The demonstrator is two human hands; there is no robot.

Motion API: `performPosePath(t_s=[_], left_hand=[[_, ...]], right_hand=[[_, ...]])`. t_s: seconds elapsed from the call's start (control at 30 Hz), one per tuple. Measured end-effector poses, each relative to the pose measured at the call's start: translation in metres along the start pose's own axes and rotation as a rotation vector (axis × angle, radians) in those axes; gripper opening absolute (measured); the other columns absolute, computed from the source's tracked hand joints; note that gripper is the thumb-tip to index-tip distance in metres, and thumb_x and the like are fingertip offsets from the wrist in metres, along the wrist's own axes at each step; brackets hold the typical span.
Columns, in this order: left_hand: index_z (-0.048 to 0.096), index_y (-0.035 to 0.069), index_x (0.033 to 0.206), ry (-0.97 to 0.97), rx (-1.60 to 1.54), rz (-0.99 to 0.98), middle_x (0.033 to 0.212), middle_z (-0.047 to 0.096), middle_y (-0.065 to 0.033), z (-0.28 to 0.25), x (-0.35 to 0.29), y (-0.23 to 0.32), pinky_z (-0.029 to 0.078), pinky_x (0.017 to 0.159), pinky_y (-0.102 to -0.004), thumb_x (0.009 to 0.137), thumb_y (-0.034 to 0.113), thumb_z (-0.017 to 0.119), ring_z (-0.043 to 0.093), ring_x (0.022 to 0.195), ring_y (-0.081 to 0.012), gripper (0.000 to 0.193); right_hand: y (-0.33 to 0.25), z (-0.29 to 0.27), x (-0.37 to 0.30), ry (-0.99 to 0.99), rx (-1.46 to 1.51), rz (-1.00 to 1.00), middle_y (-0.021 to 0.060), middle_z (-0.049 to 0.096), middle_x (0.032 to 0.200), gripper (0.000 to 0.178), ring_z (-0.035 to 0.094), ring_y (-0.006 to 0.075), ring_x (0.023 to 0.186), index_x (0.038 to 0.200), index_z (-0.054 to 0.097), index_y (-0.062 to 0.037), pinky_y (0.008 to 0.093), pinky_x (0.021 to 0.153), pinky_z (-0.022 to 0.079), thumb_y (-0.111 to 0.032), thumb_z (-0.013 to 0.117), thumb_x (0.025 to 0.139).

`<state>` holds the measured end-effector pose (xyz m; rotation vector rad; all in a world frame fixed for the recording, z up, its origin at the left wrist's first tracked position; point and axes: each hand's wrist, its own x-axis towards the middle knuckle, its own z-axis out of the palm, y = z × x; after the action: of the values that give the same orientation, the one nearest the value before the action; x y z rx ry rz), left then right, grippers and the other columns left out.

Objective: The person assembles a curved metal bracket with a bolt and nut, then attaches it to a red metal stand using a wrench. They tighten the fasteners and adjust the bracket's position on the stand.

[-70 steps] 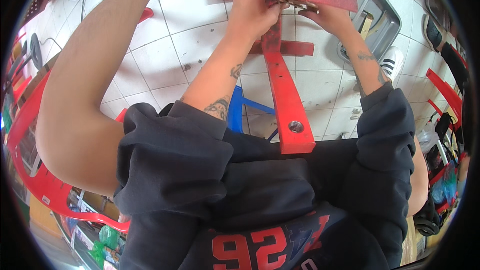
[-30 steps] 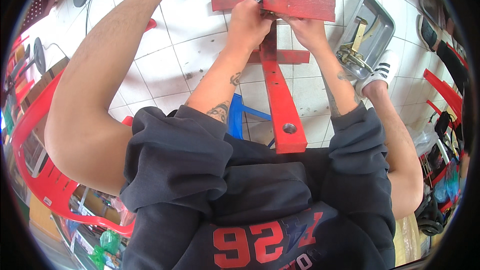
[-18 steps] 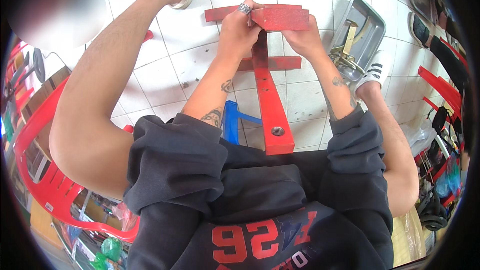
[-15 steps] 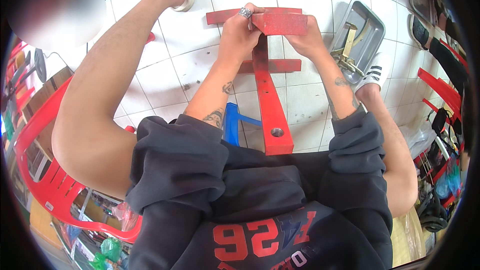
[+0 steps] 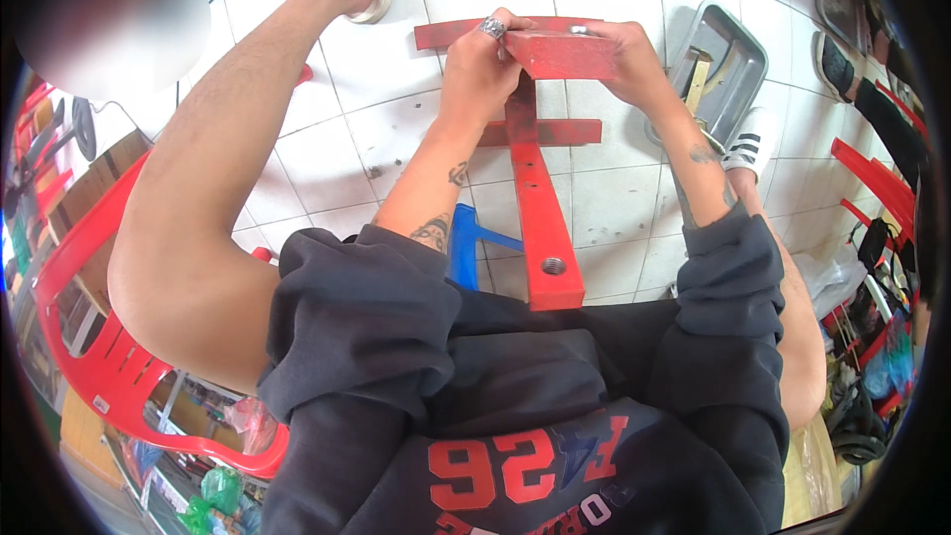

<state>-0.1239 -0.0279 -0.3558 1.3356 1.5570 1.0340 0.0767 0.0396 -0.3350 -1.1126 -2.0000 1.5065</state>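
A red metal frame (image 5: 542, 208) stands in front of me on the tiled floor. Its long beam has a threaded hole (image 5: 553, 266) at the near end, and red crossbars (image 5: 570, 132) lie lower down. At the far end is a flat red metal piece (image 5: 565, 56). My left hand (image 5: 482, 74), wearing a ring, is closed around that piece's left end. My right hand (image 5: 632, 59) grips its right end, with fingers along the upper edge. Some of the fingers are hidden behind the metal.
A grey metal tray (image 5: 728, 59) holding brass-coloured metal parts lies to the right, partly behind my forearm. A blue stool (image 5: 464, 248) stands under the beam. A red plastic chair (image 5: 119, 376) is at the left; bags and clutter (image 5: 882, 367) line the right side.
My right hand has shifted from the piece's side up onto its upper right edge, and the forearm has swung outward. The red piece looks slightly tilted. My left hand keeps its grip.
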Motion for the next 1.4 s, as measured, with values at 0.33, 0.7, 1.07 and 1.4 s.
performPosePath(t_s=[0.33,0.7,1.07,1.4], left_hand=[[0.062,0.005,0.099,0.059,0.003,0.019,0.083,0.071,-0.0128,0.000,-0.004,-0.004,0.052,0.066,-0.0375,0.084,-0.001,0.067,0.068,0.073,-0.0303,0.017],[0.057,0.004,0.095,0.049,0.016,0.059,0.080,0.070,-0.0125,0.002,-0.002,-0.010,0.051,0.066,-0.0371,0.082,0.007,0.079,0.067,0.073,-0.0319,0.025],[0.056,0.005,0.095,0.041,0.040,-0.071,0.085,0.074,-0.0088,-0.001,-0.009,0.012,0.054,0.069,-0.0351,0.083,0.011,0.081,0.071,0.077,-0.0268,0.028],[0.055,0.005,0.093,0.026,0.098,-0.058,0.082,0.073,-0.0109,0.002,-0.006,0.003,0.054,0.069,-0.0389,0.078,0.019,0.086,0.071,0.079,-0.0309,0.037]], right_hand=[[0.032,0.020,-0.032,0.714,0.471,0.616,-0.0019,0.052,0.070,0.051,0.039,0.0076,0.049,0.121,0.067,0.0016,0.0256,0.046,0.033,-0.041,0.072,0.092],[0.106,0.075,-0.007,0.640,1.187,0.873,-0.0006,0.045,0.073,0.052,0.025,0.0054,0.046,0.107,0.059,-0.0041,0.0235,0.041,0.022,-0.055,0.062,0.098],[0.069,0.035,0.000,0.979,0.472,0.602,0.0100,0.063,0.072,0.025,0.055,0.0168,0.055,0.088,0.054,0.0019,0.0350,0.047,0.042,-0.022,0.060,0.088],[0.056,0.036,-0.041,1.235,0.113,0.245,0.0106,0.065,0.072,0.020,0.056,0.0131,0.056,0.093,0.050,-0.0008,0.0278,0.055,0.047,-0.019,0.057,0.100]])
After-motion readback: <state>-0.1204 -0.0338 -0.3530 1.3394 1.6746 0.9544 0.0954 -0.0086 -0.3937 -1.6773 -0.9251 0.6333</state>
